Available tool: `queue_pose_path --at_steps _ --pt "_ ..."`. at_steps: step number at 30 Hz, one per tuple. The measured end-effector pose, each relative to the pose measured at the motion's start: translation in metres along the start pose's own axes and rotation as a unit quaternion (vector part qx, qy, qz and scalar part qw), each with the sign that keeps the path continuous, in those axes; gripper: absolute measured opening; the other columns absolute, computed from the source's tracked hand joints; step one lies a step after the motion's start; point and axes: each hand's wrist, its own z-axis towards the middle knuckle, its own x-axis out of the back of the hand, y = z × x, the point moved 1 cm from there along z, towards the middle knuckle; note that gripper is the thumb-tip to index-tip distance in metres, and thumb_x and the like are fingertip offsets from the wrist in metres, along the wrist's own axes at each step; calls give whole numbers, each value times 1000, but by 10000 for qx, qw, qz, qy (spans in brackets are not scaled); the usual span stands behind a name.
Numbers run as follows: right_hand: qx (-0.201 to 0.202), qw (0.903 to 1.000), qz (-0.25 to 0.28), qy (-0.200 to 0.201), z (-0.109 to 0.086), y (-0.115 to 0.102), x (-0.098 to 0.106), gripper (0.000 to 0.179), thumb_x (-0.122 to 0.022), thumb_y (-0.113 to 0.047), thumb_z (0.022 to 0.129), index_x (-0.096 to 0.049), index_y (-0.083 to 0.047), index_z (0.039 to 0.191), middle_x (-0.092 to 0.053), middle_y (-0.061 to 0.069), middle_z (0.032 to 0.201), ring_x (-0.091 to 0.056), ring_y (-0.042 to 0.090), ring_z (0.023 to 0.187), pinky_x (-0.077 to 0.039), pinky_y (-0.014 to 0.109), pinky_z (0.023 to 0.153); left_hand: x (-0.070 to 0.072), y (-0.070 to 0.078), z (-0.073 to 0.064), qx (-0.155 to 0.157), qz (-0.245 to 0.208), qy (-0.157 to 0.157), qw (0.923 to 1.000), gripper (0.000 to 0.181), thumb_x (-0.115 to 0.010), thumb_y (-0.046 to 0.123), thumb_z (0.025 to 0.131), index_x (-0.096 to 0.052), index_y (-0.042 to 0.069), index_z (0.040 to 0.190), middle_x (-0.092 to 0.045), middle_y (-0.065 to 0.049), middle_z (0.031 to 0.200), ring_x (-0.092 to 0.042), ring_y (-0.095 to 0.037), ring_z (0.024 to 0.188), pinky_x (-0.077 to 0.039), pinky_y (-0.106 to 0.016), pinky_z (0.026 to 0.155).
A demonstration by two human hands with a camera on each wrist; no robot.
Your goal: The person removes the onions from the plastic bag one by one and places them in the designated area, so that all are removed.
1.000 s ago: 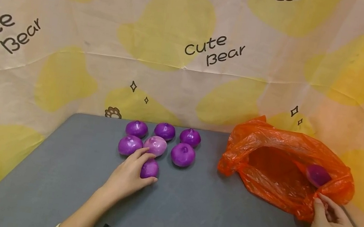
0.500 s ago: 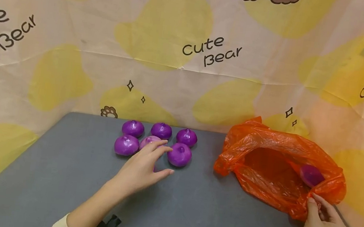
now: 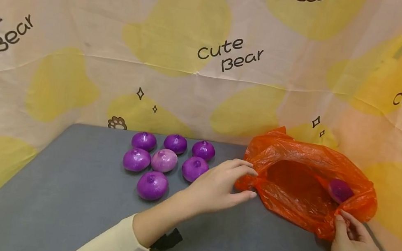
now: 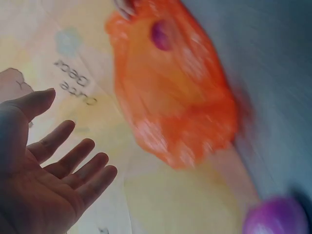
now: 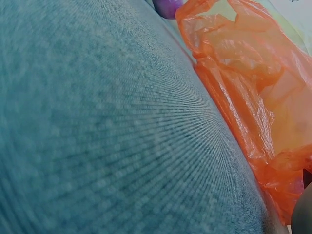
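My left hand reaches toward the left rim of an orange plastic bag, holding nothing. Its fingers look relaxed and spread in the left wrist view, apart from the bag; in the head view the fingertips overlap the bag's edge, contact unclear. With thumb and fingers my right hand pinches the bag's near right rim. One purple onion lies inside the bag at the right. Several more sit left of the left hand, the nearest onion at the front and a paler onion behind it.
The grey tabletop carries everything. A printed cloth backdrop stands behind and on both sides. A black strap shows below the left wrist. One onion is close to the left forearm.
My left hand has left the front onion, opening and moving right across the table to the bag's left side. The right hand keeps its pinch on the bag. The head view has shifted slightly.
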Motion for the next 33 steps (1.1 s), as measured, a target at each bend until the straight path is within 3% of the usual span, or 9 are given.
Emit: queue_pose_path --at_steps 7,17,23,27,33 --pt "84 9999 -114 2 -1 0 2 19 -75 -17 91 -79 -7 106 -60 -37 70 -49 -13 54 -38 3 49 -27 27 40 -168 -230 -159 9995 41 -65 43 97 -61 24 133 -60 8 137 -56 -8 129 -49 -22 106" --pt "239 9995 -200 8 1 1 4 22 -75 -15 91 -77 -1 108 -60 -39 73 -50 -14 55 -39 3 51 -75 52 85 -343 607 -457 9965 39 -63 48 97 -62 29 131 -61 13 132 -58 -3 122 -50 -15 100" --pt "282 9994 -176 -21 -2 1 0 21 -75 -13 90 -77 1 106 -60 -39 73 -50 -15 54 -40 3 50 -101 52 110 -153 725 -505 9960 40 -63 49 97 -63 30 131 -62 13 131 -60 -4 120 -51 -17 97" --pt "277 9993 -175 -170 -3 0 -5 21 -74 -14 91 -77 0 107 -60 -36 73 -51 -14 55 -41 4 50 -115 47 125 165 547 -535 9969 38 -64 48 96 -63 31 130 -63 14 130 -61 -3 117 -53 -18 95" --pt "230 9997 -72 -72 -4 0 -4 20 -74 -14 91 -77 -1 107 -60 -33 73 -52 -13 56 -42 4 50 -138 49 152 510 417 -888 9939 40 -65 50 95 -62 34 132 -64 18 128 -61 0 117 -52 -18 95"
